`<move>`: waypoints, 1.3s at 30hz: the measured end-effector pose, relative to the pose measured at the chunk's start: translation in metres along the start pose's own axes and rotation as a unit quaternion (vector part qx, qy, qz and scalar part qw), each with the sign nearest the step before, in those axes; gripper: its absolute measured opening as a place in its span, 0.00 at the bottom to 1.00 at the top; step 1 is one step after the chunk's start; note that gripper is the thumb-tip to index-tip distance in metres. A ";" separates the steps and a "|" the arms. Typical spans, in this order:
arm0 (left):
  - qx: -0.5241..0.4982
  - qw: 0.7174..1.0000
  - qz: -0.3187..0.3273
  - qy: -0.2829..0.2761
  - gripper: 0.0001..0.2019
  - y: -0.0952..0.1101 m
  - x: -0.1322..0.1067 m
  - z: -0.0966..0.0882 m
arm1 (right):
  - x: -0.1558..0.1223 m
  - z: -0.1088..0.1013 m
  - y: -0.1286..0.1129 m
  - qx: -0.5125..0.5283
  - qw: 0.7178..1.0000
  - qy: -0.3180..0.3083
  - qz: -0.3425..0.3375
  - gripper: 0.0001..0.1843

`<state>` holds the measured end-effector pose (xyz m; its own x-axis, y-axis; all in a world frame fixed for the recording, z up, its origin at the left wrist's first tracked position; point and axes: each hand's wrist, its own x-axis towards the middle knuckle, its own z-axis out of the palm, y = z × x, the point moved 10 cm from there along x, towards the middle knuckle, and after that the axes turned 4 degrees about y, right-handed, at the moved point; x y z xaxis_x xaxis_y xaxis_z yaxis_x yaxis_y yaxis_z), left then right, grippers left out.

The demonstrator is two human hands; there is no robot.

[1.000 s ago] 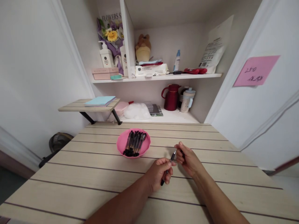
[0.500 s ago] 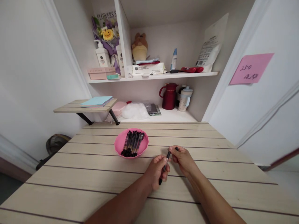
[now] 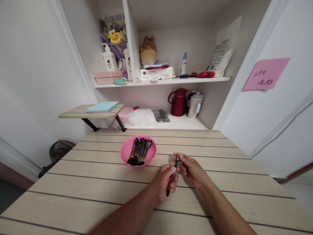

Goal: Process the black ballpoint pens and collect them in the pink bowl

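My left hand (image 3: 164, 182) is closed round the barrel of a black pen (image 3: 175, 171), which slants with its bare writing tip up toward my right hand. The pen's dark rear end sticks out below my left fingers. My right hand (image 3: 192, 169) is closed at the tip, its thumb and forefinger close to it. A small dark piece, seemingly the pen cap (image 3: 185, 166), is tucked in my right fingers and partly hidden. Left of my hands stands a pink scalloped bowl (image 3: 125, 150) holding several black pens (image 3: 140, 151).
Both hands are above the slatted wooden table (image 3: 97, 202). A small raised shelf (image 3: 73, 112) with blue paper (image 3: 102, 106) stands at the back left. Behind the table, the cabinet holds a red jug (image 3: 178, 102), a speckled cup (image 3: 195, 106) and a white plastic bag (image 3: 142, 117).
My right fingers have shifted round the pen's upper end, and the metallic tip now shows. The dark piece has moved lower within my right hand. My left hand keeps its hold.
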<state>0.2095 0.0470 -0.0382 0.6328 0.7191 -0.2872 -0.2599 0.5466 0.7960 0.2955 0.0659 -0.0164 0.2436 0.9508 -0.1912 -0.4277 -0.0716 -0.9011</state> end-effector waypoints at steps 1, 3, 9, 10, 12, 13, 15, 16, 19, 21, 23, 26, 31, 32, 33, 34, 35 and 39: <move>0.002 1.000 0.000 -0.001 0.18 0.000 0.000 0.000 | 0.000 -0.001 0.000 0.001 1.000 0.004 0.003 0.20; 0.004 1.000 -0.008 -0.006 0.17 -0.001 0.000 0.001 | 0.000 -0.005 -0.001 -0.010 1.000 0.015 -0.001 0.18; -0.003 1.000 -0.020 -0.016 0.17 -0.003 0.000 0.002 | -0.002 0.002 -0.001 0.034 0.999 -0.021 0.013 0.19; -0.003 1.000 -0.018 -0.016 0.17 -0.003 0.000 0.001 | -0.002 0.000 -0.002 0.035 0.999 -0.008 0.011 0.18; -0.003 1.000 -0.018 -0.019 0.16 -0.003 0.000 0.001 | -0.002 -0.004 -0.003 0.021 1.000 0.016 0.000 0.17; -0.003 1.000 -0.019 -0.021 0.16 -0.003 0.000 0.001 | -0.002 -0.004 -0.004 0.014 1.000 0.019 -0.006 0.17; -0.003 1.000 -0.019 -0.021 0.16 -0.003 0.001 0.001 | -0.002 -0.002 -0.005 0.015 1.000 0.005 -0.007 0.17; -0.003 1.000 -0.018 -0.020 0.15 -0.003 0.001 0.001 | -0.002 0.001 -0.005 0.023 1.000 -0.006 -0.003 0.18; -0.003 1.000 -0.009 -0.014 0.15 -0.001 0.000 0.001 | -0.003 0.002 -0.004 0.029 0.999 -0.011 0.007 0.19; -0.006 1.000 -0.010 -0.013 0.16 0.000 -0.001 0.001 | -0.003 -0.002 -0.005 0.007 1.000 0.008 0.001 0.17; -0.013 0.999 -0.025 -0.026 0.16 -0.002 -0.002 0.003 | -0.002 -0.005 -0.009 0.005 1.000 0.014 -0.014 0.16; -0.028 0.997 -0.051 -0.057 0.16 -0.005 -0.005 0.008 | 0.001 -0.010 -0.016 0.056 0.998 0.006 -0.039 0.17; -0.040 0.997 -0.050 -0.051 0.14 -0.003 -0.005 0.007 | 0.025 -0.054 -0.034 -0.067 0.987 0.100 -0.108 0.16; -0.041 0.997 -0.047 -0.045 0.14 -0.002 -0.005 0.006 | 0.031 -0.069 -0.041 -0.158 0.970 0.141 -0.121 0.16; -0.040 0.997 -0.043 -0.039 0.14 -0.001 -0.005 0.005 | 0.038 -0.085 -0.050 -0.276 0.935 0.181 -0.127 0.16; -0.037 0.998 -0.040 -0.034 0.14 -0.001 -0.006 0.005 | 0.046 -0.101 -0.059 -0.326 0.914 0.204 -0.126 0.15; -0.033 0.998 -0.038 -0.029 0.14 -0.001 -0.006 0.004 | 0.054 -0.117 -0.068 -0.354 0.900 0.219 -0.126 0.13; -0.010 1.000 -0.024 -0.010 0.14 0.001 -0.006 0.003 | 0.077 -0.176 -0.108 -0.488 0.819 0.277 -0.120 0.07</move>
<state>0.2075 0.0422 -0.0340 0.6585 0.6841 -0.3137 -0.2441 0.5884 0.7708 0.5133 0.0934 -0.0023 0.6919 0.7097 0.1329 0.5234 -0.3662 -0.7694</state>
